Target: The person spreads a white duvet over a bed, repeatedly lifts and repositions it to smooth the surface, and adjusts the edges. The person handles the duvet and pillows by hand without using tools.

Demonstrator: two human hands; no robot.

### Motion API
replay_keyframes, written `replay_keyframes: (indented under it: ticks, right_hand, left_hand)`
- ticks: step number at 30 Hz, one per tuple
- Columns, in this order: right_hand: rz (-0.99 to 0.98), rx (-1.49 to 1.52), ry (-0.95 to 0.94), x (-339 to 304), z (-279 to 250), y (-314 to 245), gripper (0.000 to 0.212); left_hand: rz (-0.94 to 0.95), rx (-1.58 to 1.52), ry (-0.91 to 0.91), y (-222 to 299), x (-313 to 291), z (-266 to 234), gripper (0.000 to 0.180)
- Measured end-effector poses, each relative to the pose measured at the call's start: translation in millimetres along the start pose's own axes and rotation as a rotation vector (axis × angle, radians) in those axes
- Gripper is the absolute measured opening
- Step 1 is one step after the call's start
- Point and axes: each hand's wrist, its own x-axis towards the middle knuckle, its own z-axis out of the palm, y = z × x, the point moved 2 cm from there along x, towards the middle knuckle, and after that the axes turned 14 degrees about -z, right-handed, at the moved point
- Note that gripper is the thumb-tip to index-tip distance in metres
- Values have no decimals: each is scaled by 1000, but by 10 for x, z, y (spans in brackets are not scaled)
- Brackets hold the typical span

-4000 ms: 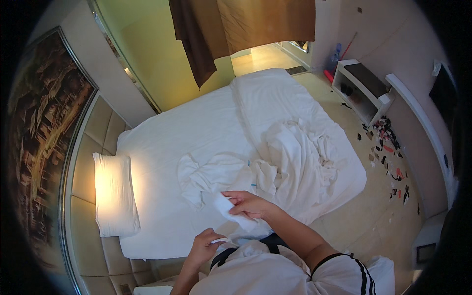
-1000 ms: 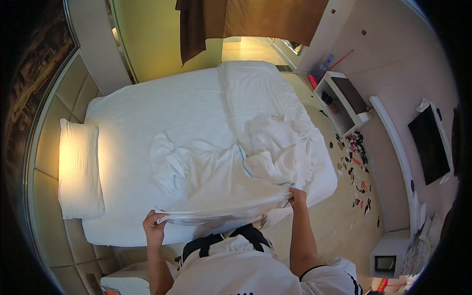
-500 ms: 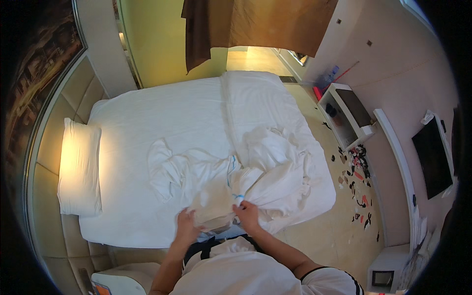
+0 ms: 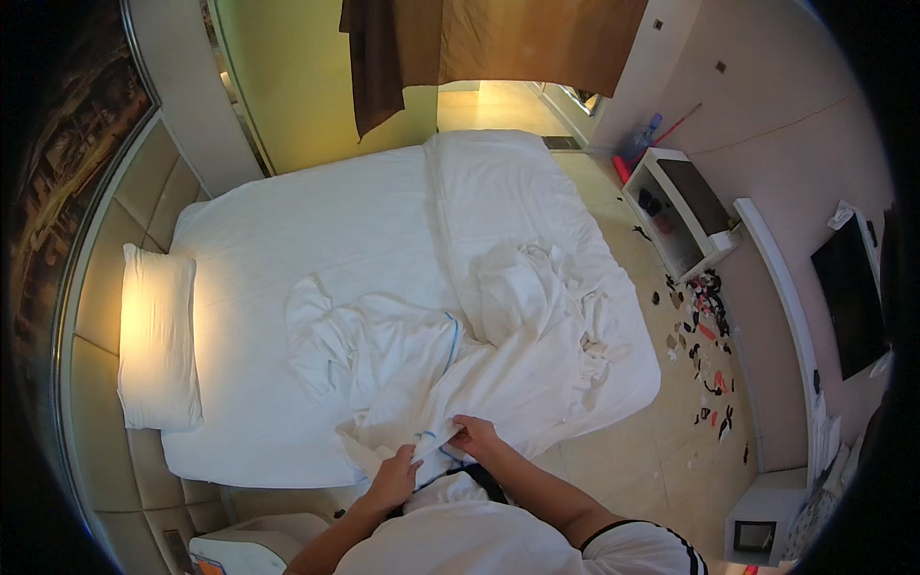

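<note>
A crumpled white bed cover (image 4: 517, 345) with thin blue stripes lies bunched on the near half of the bed (image 4: 307, 235). Its near edge reaches the bed's front side, close to my body. My left hand (image 4: 393, 478) is closed on that edge, with a blue stripe beside its fingertips. A short way to the right, my right hand (image 4: 473, 437) pinches the same edge. Between the two hands the fabric is drawn up. A white pillow (image 4: 159, 340) rests against the padded headboard on the left.
Scraps of black, red and tan material (image 4: 707, 331) litter the floor right of the bed. Beyond them stand a low open cabinet (image 4: 680, 216) and a wall-mounted screen (image 4: 848, 297). A brown curtain (image 4: 517, 43) hangs at the far side. A white chair (image 4: 254, 546) is at lower left.
My hands have come closer together and nearer my body. The left hand moved right and down, the right hand down, both drawing the cover's edge along.
</note>
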Motion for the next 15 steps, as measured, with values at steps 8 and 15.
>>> replay_keyframes:
  ticks: [8, 15]
  right_hand:
    - [-148, 506, -74, 545, -274, -949, 36]
    - [-805, -44, -140, 80, 226, -1639, 24]
  left_hand:
    - [-95, -2, -1, -201, -253, -71, 25]
    - [-63, 18, -114, -150, -370, -102, 24]
